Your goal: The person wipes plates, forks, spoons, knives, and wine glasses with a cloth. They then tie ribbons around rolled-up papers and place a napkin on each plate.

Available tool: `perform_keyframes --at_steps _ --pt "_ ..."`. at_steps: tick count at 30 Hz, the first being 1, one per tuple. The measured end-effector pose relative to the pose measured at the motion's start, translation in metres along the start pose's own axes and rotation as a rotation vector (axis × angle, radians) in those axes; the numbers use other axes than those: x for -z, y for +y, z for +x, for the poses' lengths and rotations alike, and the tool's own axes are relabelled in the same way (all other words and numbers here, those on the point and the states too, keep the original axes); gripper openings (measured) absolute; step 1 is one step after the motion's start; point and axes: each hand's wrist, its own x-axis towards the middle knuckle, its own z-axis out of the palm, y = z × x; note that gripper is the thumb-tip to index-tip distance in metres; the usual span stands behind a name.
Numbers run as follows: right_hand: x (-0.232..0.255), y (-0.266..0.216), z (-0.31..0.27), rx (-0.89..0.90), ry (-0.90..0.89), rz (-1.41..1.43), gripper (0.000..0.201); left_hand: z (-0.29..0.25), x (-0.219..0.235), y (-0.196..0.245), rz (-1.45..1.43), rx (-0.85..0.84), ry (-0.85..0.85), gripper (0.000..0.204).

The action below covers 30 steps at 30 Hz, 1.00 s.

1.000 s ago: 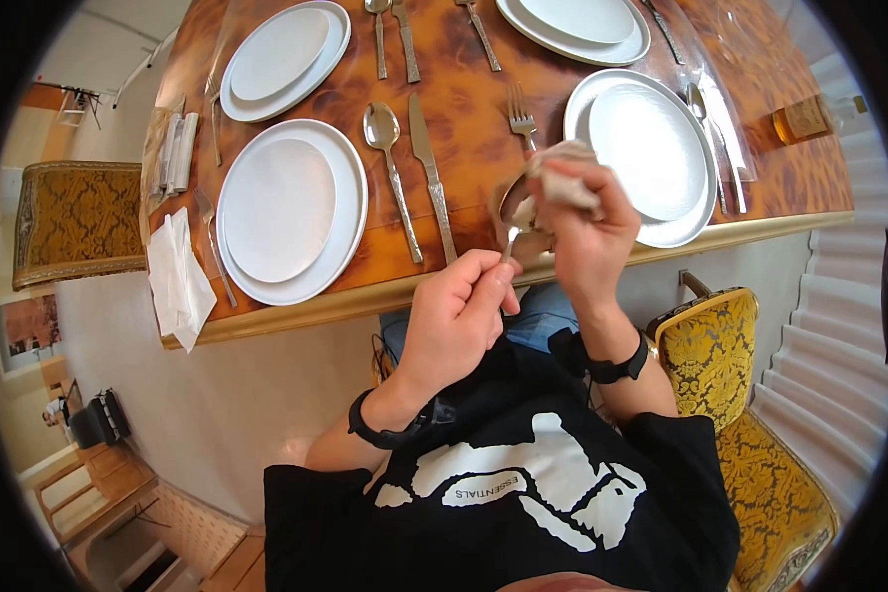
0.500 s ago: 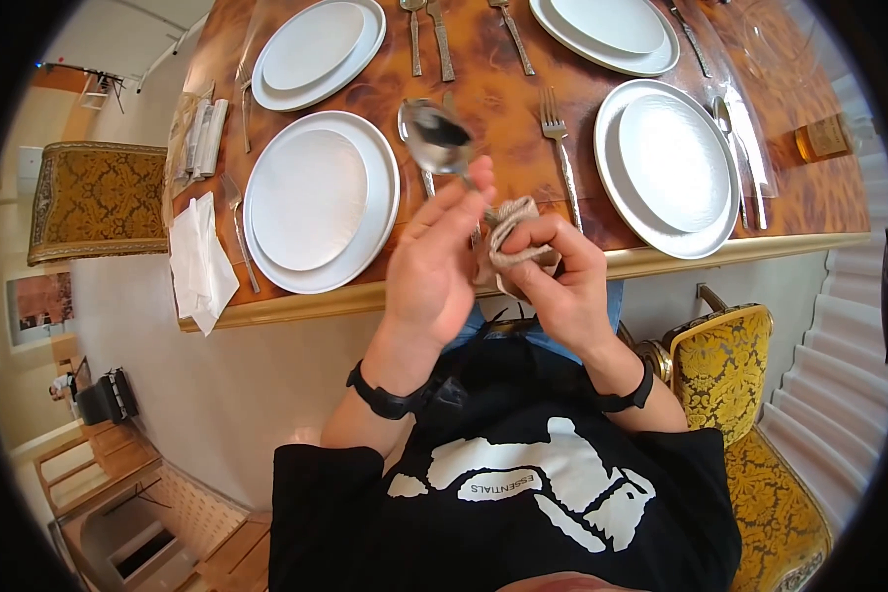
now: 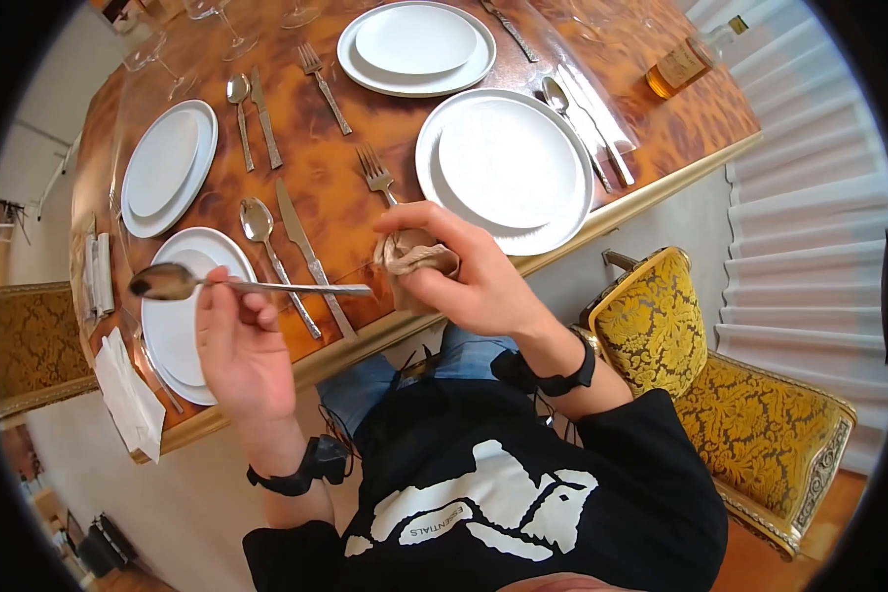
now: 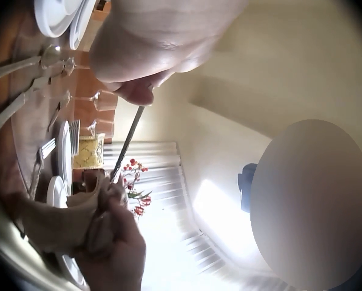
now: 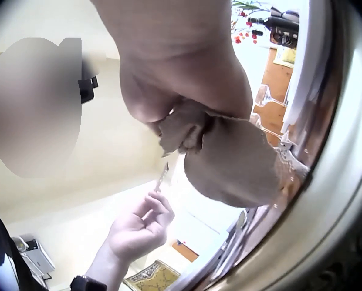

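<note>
A metal spoon (image 3: 286, 287) is pinched near its bowl by my left hand (image 3: 244, 355), over the near-left plate (image 3: 168, 326); the bowl points left and the handle end reaches toward the right hand. My right hand (image 3: 479, 281) grips a crumpled beige cloth (image 3: 414, 259) between thumb and fingers, just right of the handle's end. In the left wrist view the spoon handle (image 4: 129, 136) runs from the left fingers toward the cloth. From the right wrist, the cloth (image 5: 229, 163) hangs below the right hand (image 5: 181, 66), and the left hand (image 5: 138, 233) is farther off.
On the patterned table (image 3: 276, 222) lie another spoon (image 3: 271, 247), a knife (image 3: 311, 257) and a fork (image 3: 375, 175) beside a stacked pair of plates (image 3: 511, 163). A bottle (image 3: 683, 67) stands at the far right, napkins (image 3: 130, 395) at the left edge. A yellow patterned chair (image 3: 651, 331) is at right.
The left hand has moved left with the spoon, which now lies sideways with its handle clear of the cloth. The right hand still holds the cloth. The head view has shifted right.
</note>
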Motion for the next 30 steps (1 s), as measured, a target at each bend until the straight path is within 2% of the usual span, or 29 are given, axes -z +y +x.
perform_keyframes --at_steps 1,3,4,6,7,9,10,11,12,13,16,18,19,21,23,24,26,28,29,30 --pt "-0.001 -0.003 0.002 0.000 -0.001 0.000 0.022 -0.002 -0.004 -0.006 0.060 0.050 -0.004 0.019" --pt "-0.003 -0.011 0.005 0.245 -0.174 -0.228 0.022 -0.009 -0.021 -0.018 0.102 0.150 -0.030 0.020" --pt "0.000 -0.013 0.006 0.245 -0.174 -0.228 0.022 -0.010 -0.024 -0.024 0.103 0.149 -0.030 0.020" --pt "0.009 -0.019 0.007 0.119 -0.393 -0.433 0.022 -0.012 -0.023 -0.030 0.107 0.213 -0.191 0.029" --pt "0.015 -0.025 0.009 0.141 -0.358 -0.449 0.017 -0.014 -0.030 -0.028 0.110 0.198 -0.182 0.029" --pt "0.041 -0.044 0.012 -0.051 -0.270 -0.307 0.012 -0.018 -0.044 -0.021 0.269 0.240 -0.208 0.042" --pt "0.063 -0.042 0.020 -0.027 -0.212 -0.314 0.014 -0.018 -0.039 -0.019 0.271 0.230 -0.198 0.042" --pt "0.081 -0.026 0.033 0.108 0.039 -0.295 0.018 -0.019 -0.030 -0.018 0.291 0.251 -0.222 0.046" --pt "0.108 -0.038 0.048 -0.110 0.170 -0.344 0.022 -0.020 -0.022 -0.019 0.310 0.276 -0.249 0.051" --pt "0.132 -0.036 0.069 -0.035 0.264 -0.394 0.024 -0.021 -0.017 -0.020 0.291 0.279 -0.215 0.047" --pt "0.201 -0.018 0.129 -0.079 0.378 -0.586 0.022 -0.025 -0.011 -0.021 0.246 0.298 -0.174 0.039" --pt "0.237 0.005 0.169 -0.290 0.400 -0.606 0.015 -0.028 -0.011 -0.022 0.264 0.292 -0.160 0.037" --pt "0.257 0.023 0.187 -0.283 0.389 -0.601 0.015 -0.029 -0.011 -0.022 0.283 0.297 -0.149 0.036" --pt "0.281 0.054 0.216 -0.177 0.082 -0.969 0.028 -0.031 -0.011 -0.020 0.297 0.279 -0.132 0.035" --pt "0.270 0.060 0.227 -0.166 0.075 -0.874 0.020 -0.032 -0.009 -0.017 0.312 0.267 -0.116 0.033" --pt "0.265 0.063 0.232 -0.166 0.076 -0.784 0.026 -0.032 -0.009 -0.015 0.315 0.260 -0.110 0.033" --pt "0.266 0.067 0.241 -0.180 0.057 -0.834 0.030 -0.031 -0.009 -0.011 0.322 0.257 -0.085 0.033" --pt "0.272 0.065 0.244 0.207 -0.252 -1.377 0.044 -0.029 -0.007 -0.010 0.323 0.255 -0.075 0.032" --pt "0.251 0.054 0.246 -0.232 0.131 -1.355 0.055 -0.028 -0.006 -0.010 0.322 0.257 -0.075 0.032" --pt "0.240 0.035 0.245 -0.237 0.126 -1.355 0.055 -0.026 -0.006 -0.010 0.321 0.261 -0.071 0.032"
